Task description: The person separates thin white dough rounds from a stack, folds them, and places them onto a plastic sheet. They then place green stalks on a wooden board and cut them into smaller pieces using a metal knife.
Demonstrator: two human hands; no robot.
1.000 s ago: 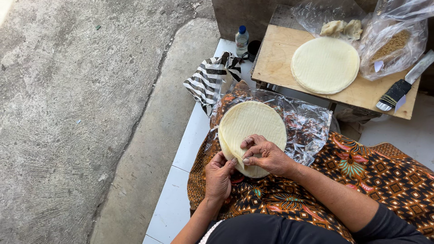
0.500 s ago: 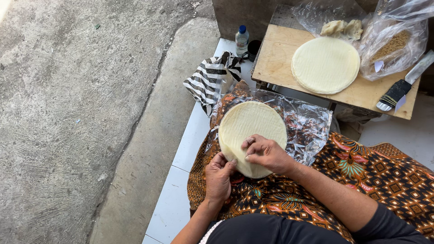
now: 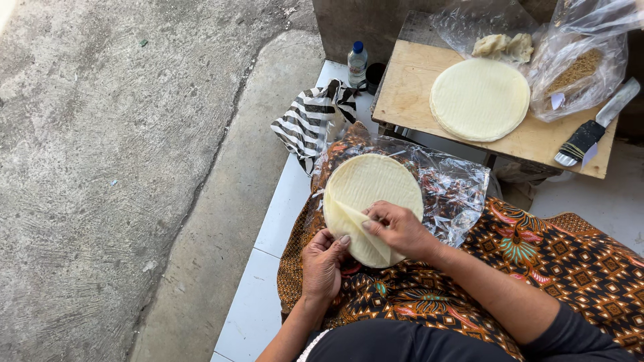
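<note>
Left hand (image 3: 323, 265) under the near edge of the wrapper stack (image 3: 373, 201) on the lap, thumb pressing it. Right hand (image 3: 397, 228) pinching one peeled sheet (image 3: 362, 231), grip closed on it. Beneath, plastic bag (image 3: 449, 191). Farther: counter (image 3: 409, 87) with second stack (image 3: 479, 99), brush (image 3: 590, 131), bottle (image 3: 357, 64).

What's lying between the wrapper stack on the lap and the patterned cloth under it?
In the head view, a crinkled clear plastic sheet lies between the round wrapper stack and the patterned cloth.
</note>
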